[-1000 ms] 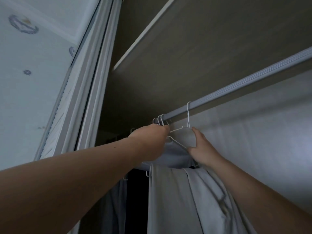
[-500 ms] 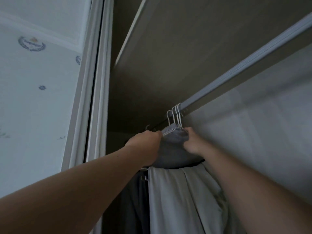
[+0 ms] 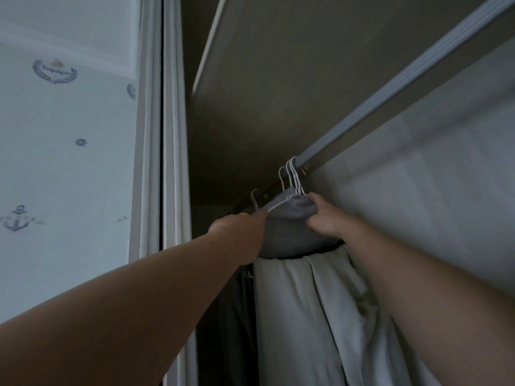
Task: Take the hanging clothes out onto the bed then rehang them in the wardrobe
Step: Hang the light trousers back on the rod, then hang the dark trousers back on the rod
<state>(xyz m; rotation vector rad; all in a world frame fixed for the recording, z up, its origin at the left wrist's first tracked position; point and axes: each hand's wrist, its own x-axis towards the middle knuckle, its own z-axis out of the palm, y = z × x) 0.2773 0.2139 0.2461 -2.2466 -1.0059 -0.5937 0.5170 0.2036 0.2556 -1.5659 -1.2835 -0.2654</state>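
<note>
Head view: the grey garment [image 3: 289, 218] hangs from white hangers [image 3: 292, 174] at the far end of the rail [image 3: 404, 76], apparently the take-down step, so next I must lift the hooks clear; my right grip [image 3: 324, 218] clenches its fabric, and my left grip [image 3: 239, 227] touches its edge, fingers hidden.
</note>
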